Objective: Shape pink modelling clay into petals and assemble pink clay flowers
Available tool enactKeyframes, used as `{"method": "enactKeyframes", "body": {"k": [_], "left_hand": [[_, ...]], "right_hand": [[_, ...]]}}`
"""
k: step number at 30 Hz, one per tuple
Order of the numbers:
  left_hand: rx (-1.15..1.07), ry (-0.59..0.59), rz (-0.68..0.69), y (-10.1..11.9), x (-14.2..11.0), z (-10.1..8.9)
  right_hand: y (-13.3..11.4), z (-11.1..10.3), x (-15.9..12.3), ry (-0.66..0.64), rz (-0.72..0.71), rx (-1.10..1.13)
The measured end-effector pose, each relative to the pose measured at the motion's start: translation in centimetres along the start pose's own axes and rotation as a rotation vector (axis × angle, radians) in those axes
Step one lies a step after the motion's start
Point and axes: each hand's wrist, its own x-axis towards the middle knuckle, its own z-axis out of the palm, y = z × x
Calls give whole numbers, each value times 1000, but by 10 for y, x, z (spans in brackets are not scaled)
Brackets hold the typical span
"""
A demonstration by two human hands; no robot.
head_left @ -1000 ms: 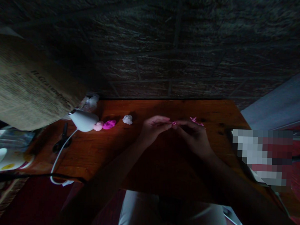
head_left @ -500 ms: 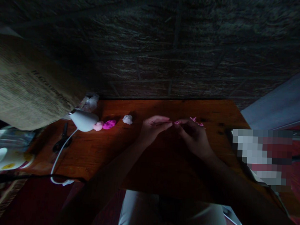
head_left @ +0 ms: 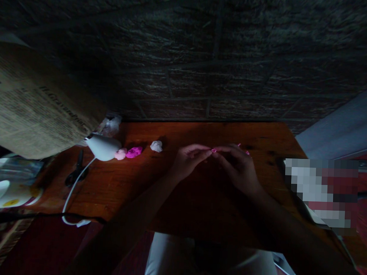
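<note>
While both hands meet over the right half of the wooden table [head_left: 118, 183], a small pink piece [head_left: 213, 150] sits between their fingertips, the left hand [head_left: 185, 161] pinching from one side and the right hand [head_left: 241, 167] from the other, each with its thumb and fingers drawn narrow. Wood grain shows in a strip from the hands to the far edge, which runs along the dark brick wall [head_left: 185, 73], and a wider stretch lies between the left forearm and the scissors [head_left: 77, 170]. The near edge passes just above the person's light-clothed lap [head_left: 170, 257]. Close behind the right hand lie pink bits [head_left: 247, 152], partly hidden by it. To the left of the left hand rest a whitish lump [head_left: 156, 145], then a magenta lump [head_left: 134, 152] touching a pale pink lump [head_left: 120, 153], which sits against a white device [head_left: 103, 146] with a white cord [head_left: 69, 197]. Clear plastic [head_left: 111, 125] lies behind that device, beside printed brown paper [head_left: 40, 104]. At the near left, a paper cup [head_left: 17, 195] lies tipped, mouth to the left; its contents cannot be made out. A pixelated area [head_left: 320, 194] covers the right end.
</note>
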Motion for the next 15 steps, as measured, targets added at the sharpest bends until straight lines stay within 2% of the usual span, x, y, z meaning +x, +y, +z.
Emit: {"method": "enactKeyframes", "body": {"k": [9,15], "left_hand": [[44,-2,100,-3,1,-2],[69,-1,165,-4,1,-2]], "right_hand": [[-1,-1,1,-32,5,68],[0,1,1,-8,17,90]]}}
